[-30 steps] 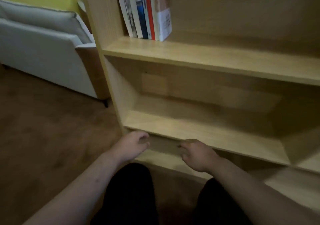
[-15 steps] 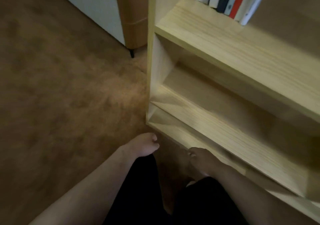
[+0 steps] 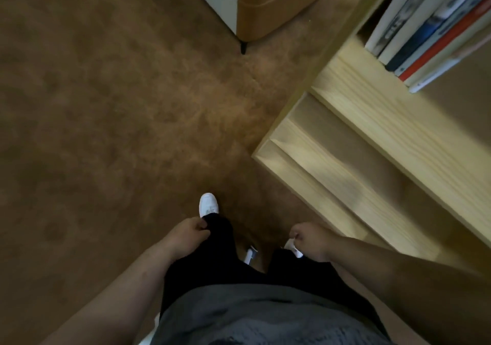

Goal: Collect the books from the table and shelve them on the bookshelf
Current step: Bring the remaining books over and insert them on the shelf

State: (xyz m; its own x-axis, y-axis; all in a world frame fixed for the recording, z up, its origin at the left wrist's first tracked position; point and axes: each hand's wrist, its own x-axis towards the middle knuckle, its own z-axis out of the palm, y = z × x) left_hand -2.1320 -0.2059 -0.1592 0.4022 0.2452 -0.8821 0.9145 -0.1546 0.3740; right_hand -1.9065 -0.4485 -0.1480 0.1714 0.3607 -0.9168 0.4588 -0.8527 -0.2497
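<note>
A person looks straight down at their own body, standing on brown carpet (image 3: pixel 106 132) beside a pale wooden bookshelf (image 3: pixel 372 132). The bookshelf fills the upper right of the view. A row of books (image 3: pixel 425 28) already stands on its upper visible shelf, packed against the bookshelf's left wall, spines facing out. The shelves below that row hold nothing.

The left hand (image 3: pixel 187 235) hangs low, away from the bookshelf, resting against dark trousers (image 3: pixel 220 251), its fingers curled together and holding nothing. The right hand (image 3: pixel 309 241) hangs nearer the bookshelf's bottom corner, fingers also curled into a loose empty fist. Both forearms reach down from the bottom corners of the view, relaxed, knuckles up. A white shoe (image 3: pixel 208 205) points away from the bookshelf.

No worktop and no loose books are visible; the books yet to be collected lie somewhere out of sight, so their direction and orientation cannot be told. Judging by the empty hands, the coming move is probably to turn from the bookshelf and fetch more. The right hand is closer to the shelves for shelving.
</note>
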